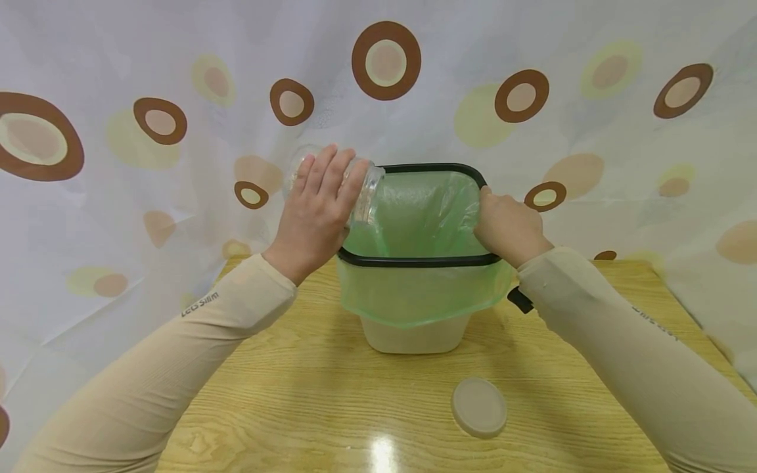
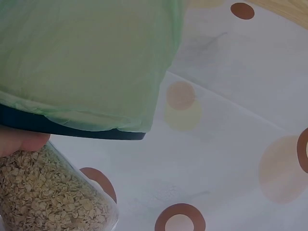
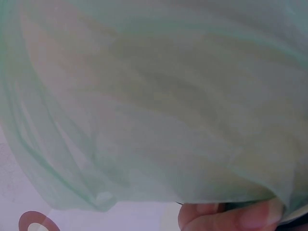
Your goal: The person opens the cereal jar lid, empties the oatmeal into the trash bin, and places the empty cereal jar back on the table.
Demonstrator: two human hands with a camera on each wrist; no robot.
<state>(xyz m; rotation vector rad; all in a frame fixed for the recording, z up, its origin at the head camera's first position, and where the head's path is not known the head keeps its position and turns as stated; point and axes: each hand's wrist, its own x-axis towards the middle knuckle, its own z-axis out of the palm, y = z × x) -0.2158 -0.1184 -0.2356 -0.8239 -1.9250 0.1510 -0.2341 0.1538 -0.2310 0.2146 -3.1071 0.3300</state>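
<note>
one jar [image 1: 368, 197] of oats [image 2: 53, 192], gripped by the left hand [image 1: 319, 213], lay tilted left of the frame's centre, its long axis sloping down rightward, mouth at the left edge of the bin [image 1: 414, 338]; the right hand [image 1: 510, 225] held the opposite edge, farther off.

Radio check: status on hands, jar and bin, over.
Left hand grips jar, tipped toward bin, oats inside. Right hand holds black rim. Lid on table, out of the way.

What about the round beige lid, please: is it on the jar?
No, the round beige lid lies on the wooden table, apart from the jar.
</note>
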